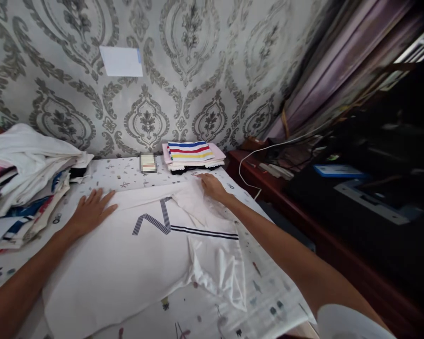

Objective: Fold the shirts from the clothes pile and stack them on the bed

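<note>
A white shirt (pixel 127 263) with dark stripes and a zigzag stripe print lies spread on a patterned white sheet (pixel 268 282). Its near sleeve is crumpled toward the lower right. My left hand (pixel 93 212) lies with fingers spread on the shirt's far left edge. At the shirt's far right part, my right hand (pixel 212 186) is closed on the white fabric, its index finger pointing left.
A messy pile of clothes (pixel 28 183) rises at the left. Folded clothes (pixel 192 155) with a striped top and a small pixelated box (pixel 148 163) stand near the wall. At the right are a dark red table (pixel 254 165) and a white cable (pixel 245 165).
</note>
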Tool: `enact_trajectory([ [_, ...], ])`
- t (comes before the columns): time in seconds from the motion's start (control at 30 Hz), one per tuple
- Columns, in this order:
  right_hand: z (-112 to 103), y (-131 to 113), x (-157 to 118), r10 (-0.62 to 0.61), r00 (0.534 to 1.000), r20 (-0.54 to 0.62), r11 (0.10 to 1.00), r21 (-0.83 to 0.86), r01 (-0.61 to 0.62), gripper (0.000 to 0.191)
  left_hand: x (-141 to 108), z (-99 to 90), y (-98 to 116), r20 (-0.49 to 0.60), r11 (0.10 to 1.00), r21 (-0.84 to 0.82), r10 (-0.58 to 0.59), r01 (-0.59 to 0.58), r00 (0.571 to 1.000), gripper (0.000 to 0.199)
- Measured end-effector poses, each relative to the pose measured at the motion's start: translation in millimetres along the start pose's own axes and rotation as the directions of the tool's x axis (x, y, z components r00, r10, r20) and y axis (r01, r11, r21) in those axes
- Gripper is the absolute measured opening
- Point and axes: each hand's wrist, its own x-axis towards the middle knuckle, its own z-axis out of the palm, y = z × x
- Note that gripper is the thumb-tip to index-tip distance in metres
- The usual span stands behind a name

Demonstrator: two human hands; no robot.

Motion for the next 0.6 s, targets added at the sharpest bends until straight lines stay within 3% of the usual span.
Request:
enact_trajectory([
  [0.1,-9.8,8.7,-12.3,0.107,0.992,-0.072,0.994,0.034,-0.105,0.047,-5.0,-6.5,4.0,0.03,0.998,-0.001,-0.055,0.055,0.998,0.077],
  [0.2,-17.1,7.1,-28.5,0.173,0.978,-0.115,0.984,0.073,-0.165,0.044,-10.6,-16.0,18.1,-0.007,0.998,-0.025,-0.066,0.066,0.998,0.074],
  [0.3,-19.0,-2.0,-39.2,0.171,0.982,-0.082,0.982,0.099,-0.163,0.036,-8.6,-27.1,56.5,-0.096,0.988,-0.103,0.101,-0.111,0.99,0.066],
  [0.37,-17.0,-9.5,-39.8,0.167,0.985,-0.037,0.981,0.103,-0.163,0.03,0.1,-33.6,96.2,-0.126,0.925,-0.18,0.316,-0.335,0.94,0.058],
  [0.43,-13.4,-15.9,-36.6,0.171,0.985,0.002,0.981,0.093,-0.17,0.028,13.2,-38.0,140.7,-0.127,0.818,-0.243,0.506,-0.522,0.853,0.049],
  [0.5,-9.3,-19.8,-32.6,0.167,0.986,0.027,0.983,0.077,-0.169,0.028,27.7,-40.2,182.0,-0.068,0.742,-0.261,0.624,-0.617,0.779,0.047],
  [0.6,-4.2,-20.9,-30.7,0.14,0.989,0.047,0.988,0.063,-0.143,0.028,44.2,-43.2,225.7,0.024,0.694,-0.264,0.699,-0.67,0.715,0.051],
])
